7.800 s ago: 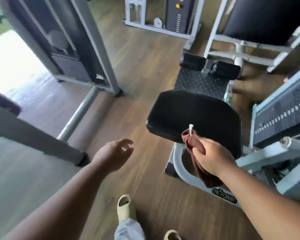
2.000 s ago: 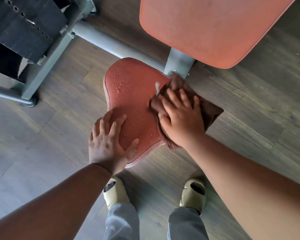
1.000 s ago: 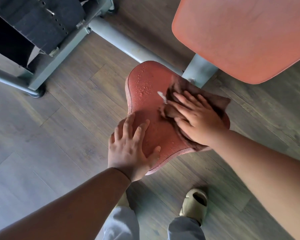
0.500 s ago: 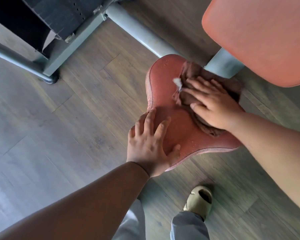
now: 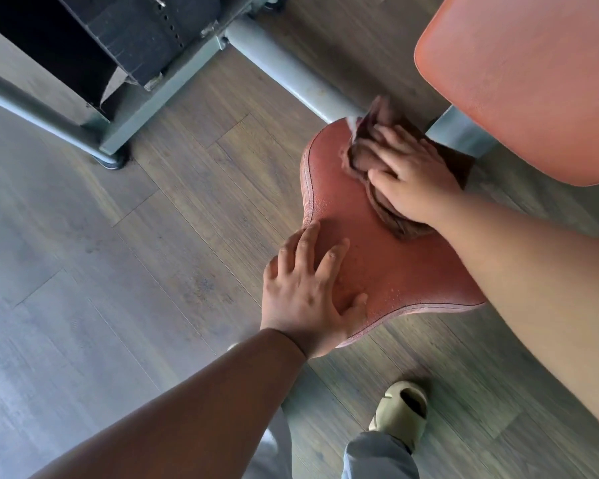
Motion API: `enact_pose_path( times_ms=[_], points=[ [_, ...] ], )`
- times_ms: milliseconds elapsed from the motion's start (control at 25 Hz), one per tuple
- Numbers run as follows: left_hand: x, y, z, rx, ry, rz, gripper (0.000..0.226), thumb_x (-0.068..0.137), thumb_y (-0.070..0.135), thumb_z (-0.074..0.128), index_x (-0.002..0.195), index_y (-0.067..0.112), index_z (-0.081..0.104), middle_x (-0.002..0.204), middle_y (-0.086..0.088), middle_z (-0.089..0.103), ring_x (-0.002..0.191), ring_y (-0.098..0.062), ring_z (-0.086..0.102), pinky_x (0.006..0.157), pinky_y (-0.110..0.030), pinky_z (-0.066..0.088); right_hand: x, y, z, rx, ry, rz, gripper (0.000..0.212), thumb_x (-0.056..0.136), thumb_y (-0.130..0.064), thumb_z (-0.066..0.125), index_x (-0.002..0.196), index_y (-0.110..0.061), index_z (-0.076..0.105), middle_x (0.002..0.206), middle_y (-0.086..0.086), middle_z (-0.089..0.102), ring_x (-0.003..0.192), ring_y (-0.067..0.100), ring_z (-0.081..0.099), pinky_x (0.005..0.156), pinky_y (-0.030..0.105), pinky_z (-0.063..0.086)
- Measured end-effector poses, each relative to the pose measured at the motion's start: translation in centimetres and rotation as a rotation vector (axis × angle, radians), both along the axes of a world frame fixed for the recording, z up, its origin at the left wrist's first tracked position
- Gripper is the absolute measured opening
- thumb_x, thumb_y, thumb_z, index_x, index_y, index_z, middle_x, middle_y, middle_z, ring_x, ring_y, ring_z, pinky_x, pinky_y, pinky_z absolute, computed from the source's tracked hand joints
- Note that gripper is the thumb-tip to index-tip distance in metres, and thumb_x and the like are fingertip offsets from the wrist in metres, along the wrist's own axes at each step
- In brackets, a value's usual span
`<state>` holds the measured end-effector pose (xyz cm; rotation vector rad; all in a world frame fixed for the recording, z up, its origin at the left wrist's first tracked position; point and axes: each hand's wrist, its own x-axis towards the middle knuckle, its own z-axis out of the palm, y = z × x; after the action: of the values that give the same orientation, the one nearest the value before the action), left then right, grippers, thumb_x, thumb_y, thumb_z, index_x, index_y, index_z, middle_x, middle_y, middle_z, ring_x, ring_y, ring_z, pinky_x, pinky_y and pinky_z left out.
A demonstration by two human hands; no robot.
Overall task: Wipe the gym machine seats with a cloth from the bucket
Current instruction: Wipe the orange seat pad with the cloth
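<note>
Brown cloth point(image 5: 388, 188) under flat right hand point(image 5: 415, 178) on wet seat point(image 5: 405, 271).

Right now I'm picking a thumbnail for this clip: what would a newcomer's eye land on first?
First the reddish-orange seat in the middle, beaded with water drops, with the right hand pressing a brown cloth flat onto its far end. Next the left hand, spread flat on the seat's near left edge. Above right, a large backrest pad of the same colour fills the corner.
</note>
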<state>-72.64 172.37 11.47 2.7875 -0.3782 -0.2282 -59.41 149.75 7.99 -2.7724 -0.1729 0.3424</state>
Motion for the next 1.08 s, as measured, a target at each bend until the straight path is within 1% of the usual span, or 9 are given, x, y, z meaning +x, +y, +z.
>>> enact_pose_path(
  times_ms=[120, 320, 520, 600, 720, 800, 920, 1000, 1080],
  points=[
    [-0.1, 0.1, -0.1, -0.004, -0.002, 0.007, 0.077, 0.067, 0.064, 0.061, 0.137, 0.032, 0.055, 0.152, -0.008, 0.041, 0.13, -0.032, 0.042, 0.098, -0.046, 0.042, 3.6, 5.3, 0.6, -0.049, 0.097, -0.271, 0.06, 0.088, -0.046, 0.033, 0.148, -0.04, 0.037, 0.161, -0.008, 0.026, 0.149, 0.023, 0.022, 0.12, 0.051, 0.016],
    [0.0, 0.1, 0.0, -0.008, -0.005, -0.012, 0.078, 0.067, 0.065, 0.062, 0.138, 0.032, 0.055, 0.152, -0.01, 0.041, 0.13, -0.033, 0.042, 0.098, -0.045, 0.041, -1.7, 3.2, 1.2, 0.044, -0.041, 0.335, 0.057, 0.09, -0.044, 0.035, 0.145, -0.038, 0.047, 0.163, -0.011, 0.028, 0.151, 0.017, 0.02, 0.122, 0.044, 0.01],
    [0.0, 0.1, -0.1, -0.008, -0.004, -0.013, 0.077, 0.066, 0.064, 0.062, 0.136, 0.031, 0.056, 0.151, -0.01, 0.042, 0.131, -0.033, 0.042, 0.097, -0.046, 0.042, 2.0, 6.5, 0.9, -0.042, 0.052, -0.177, 0.057, 0.088, -0.046, 0.036, 0.144, -0.043, 0.044, 0.161, -0.013, 0.027, 0.151, 0.018, 0.017, 0.122, 0.049, 0.008],
    [0.0, 0.2, 0.0, 0.003, -0.007, -0.023, 0.078, 0.066, 0.064, 0.061, 0.136, 0.03, 0.056, 0.151, -0.011, 0.042, 0.131, -0.033, 0.041, 0.098, -0.047, 0.041, 2.6, 9.2, 1.2, -0.021, 0.034, -0.031, 0.054, 0.089, -0.042, 0.039, 0.142, -0.043, 0.046, 0.161, -0.014, 0.027, 0.152, 0.017, 0.015, 0.122, 0.047, 0.005],
    [0.1, 0.2, 0.0, 0.016, -0.005, -0.026, 0.078, 0.068, 0.065, 0.06, 0.137, 0.03, 0.054, 0.151, -0.011, 0.042, 0.13, -0.034, 0.042, 0.099, -0.047, 0.041, -1.2, 5.5, 1.4, 0.062, -0.019, 0.183, 0.056, 0.088, -0.045, 0.036, 0.142, -0.042, 0.05, 0.161, -0.013, 0.031, 0.152, 0.013, 0.018, 0.123, 0.041, 0.009],
    [0.1, 0.2, 0.0, 0.009, 0.015, -0.028, 0.076, 0.069, 0.064, 0.06, 0.137, 0.03, 0.056, 0.15, -0.01, 0.043, 0.129, -0.035, 0.044, 0.098, -0.047, 0.042, -4.8, 2.9, 1.4, 0.036, -0.052, -0.016, 0.058, 0.088, -0.049, 0.035, 0.144, -0.04, 0.048, 0.162, -0.012, 0.03, 0.152, 0.014, 0.019, 0.123, 0.042, 0.009],
    [0.4, 0.4, 0.4, -0.028, 0.076, -0.015, 0.073, 0.07, 0.063, 0.058, 0.137, 0.034, 0.054, 0.149, -0.006, 0.042, 0.13, -0.03, 0.04, 0.101, -0.049, 0.042, -7.1, 4.2, 2.6, 0.056, 0.151, -0.302, 0.062, 0.089, -0.05, 0.034, 0.15, -0.038, 0.04, 0.166, -0.009, 0.018, 0.154, 0.017, 0.008, 0.122, 0.047, 0.0],
    [0.9, 0.5, 1.2, -0.101, 0.114, 0.026, 0.071, 0.073, 0.062, 0.056, 0.138, 0.036, 0.05, 0.148, -0.001, 0.041, 0.131, -0.026, 0.037, 0.105, -0.053, 0.041, -7.2, 5.0, 4.1, 0.198, 0.259, -0.258, 0.059, 0.094, -0.044, 0.032, 0.153, -0.038, 0.034, 0.167, -0.007, 0.012, 0.154, 0.018, 0.001, 0.121, 0.048, -0.004],
    [1.3, 0.5, 2.4, -0.079, 0.056, 0.025, 0.071, 0.077, 0.06, 0.055, 0.141, 0.033, 0.048, 0.148, -0.001, 0.041, 0.133, -0.025, 0.037, 0.109, -0.053, 0.036, -8.1, 3.1, 5.7, 0.445, 0.224, -0.202, 0.052, 0.097, -0.038, 0.039, 0.149, -0.035, 0.042, 0.165, -0.01, 0.02, 0.153, 0.01, 0.008, 0.123, 0.038, 0.0]
  ],
)
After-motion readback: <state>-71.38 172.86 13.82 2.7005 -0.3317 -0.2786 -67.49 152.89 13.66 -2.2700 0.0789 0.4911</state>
